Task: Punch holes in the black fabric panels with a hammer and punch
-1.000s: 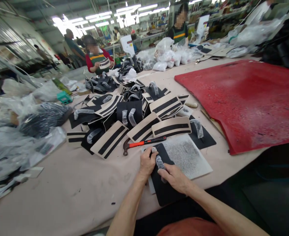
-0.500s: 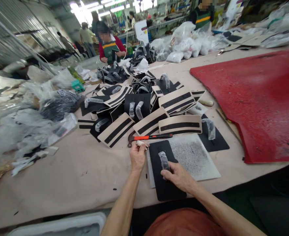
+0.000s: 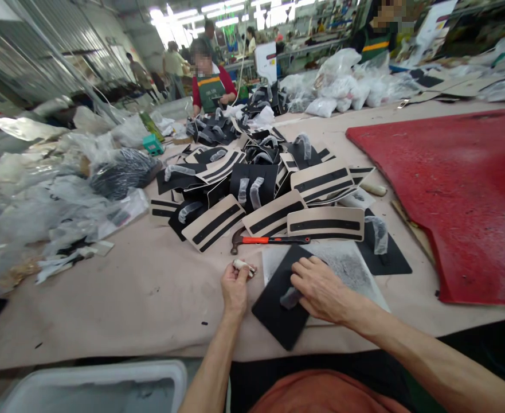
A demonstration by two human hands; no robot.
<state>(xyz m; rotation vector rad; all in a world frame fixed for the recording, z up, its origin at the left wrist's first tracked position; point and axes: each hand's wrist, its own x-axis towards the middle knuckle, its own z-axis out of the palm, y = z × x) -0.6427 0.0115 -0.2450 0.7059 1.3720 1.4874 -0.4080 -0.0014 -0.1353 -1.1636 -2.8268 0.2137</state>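
Note:
My left hand [image 3: 235, 283] is closed around a small whitish scrap [image 3: 242, 265], held just above the table. My right hand [image 3: 318, 288] lies fingers-down on a black flat piece [image 3: 278, 304], covering a translucent strip stuck to it. That black piece sits tilted, partly on a grey speckled pad [image 3: 355, 269]. Just beyond both hands lies a hammer [image 3: 269, 240] with an orange-and-black handle. Behind it spreads a heap of beige-and-black striped pieces [image 3: 273, 189].
A big red mat [image 3: 450, 183] covers the table's right side. Plastic bags [image 3: 63, 189] pile up at the left. A white bin [image 3: 101, 387] sits below the near edge. A person in a red and green top [image 3: 211, 86] works at the far end; others stand behind.
The black piece has turned to a diagonal under my right hand, which now lies over its strip. My left hand has drawn back slightly with the scrap. The view shifted left.

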